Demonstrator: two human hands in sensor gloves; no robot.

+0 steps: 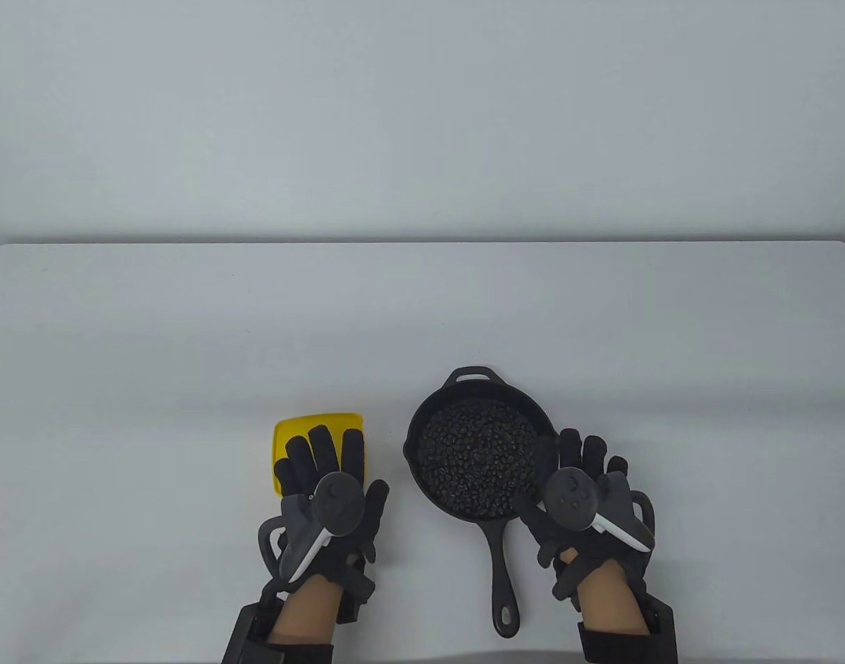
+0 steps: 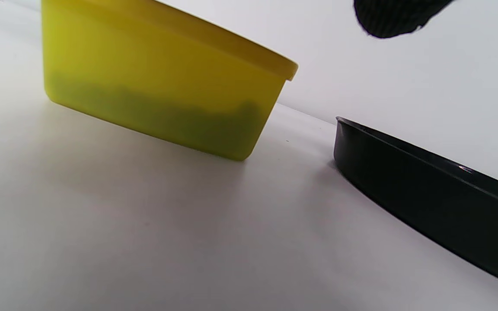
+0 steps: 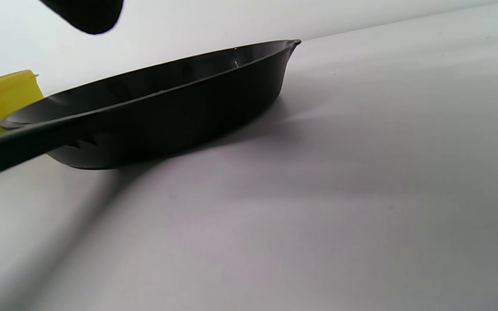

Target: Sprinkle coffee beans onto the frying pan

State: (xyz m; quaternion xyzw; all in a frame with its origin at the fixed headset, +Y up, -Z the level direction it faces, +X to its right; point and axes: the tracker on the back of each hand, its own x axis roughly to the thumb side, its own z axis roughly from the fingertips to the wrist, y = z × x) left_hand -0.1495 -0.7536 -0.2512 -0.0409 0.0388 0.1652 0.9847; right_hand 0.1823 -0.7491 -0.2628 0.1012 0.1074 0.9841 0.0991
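A black frying pan [image 1: 417, 470] sits near the table's front, its handle toward me, covered with coffee beans [image 1: 478, 460]. A yellow container [image 1: 288, 432] stands to its left; the left wrist view shows it [image 2: 162, 86] with a dark layer of beans at the bottom. My left hand [image 1: 326, 477] hovers over the container with fingers spread, holding nothing. My right hand [image 1: 588, 477] is open with fingers spread over the pan's right edge, holding nothing. The pan's side shows in the left wrist view [image 2: 426, 190] and the right wrist view [image 3: 180, 112].
The white table [image 1: 187, 332] stretches back to a pale wall. The container's corner shows at the left of the right wrist view [image 3: 2, 99]. Only a dark fingertip shows in each wrist view.
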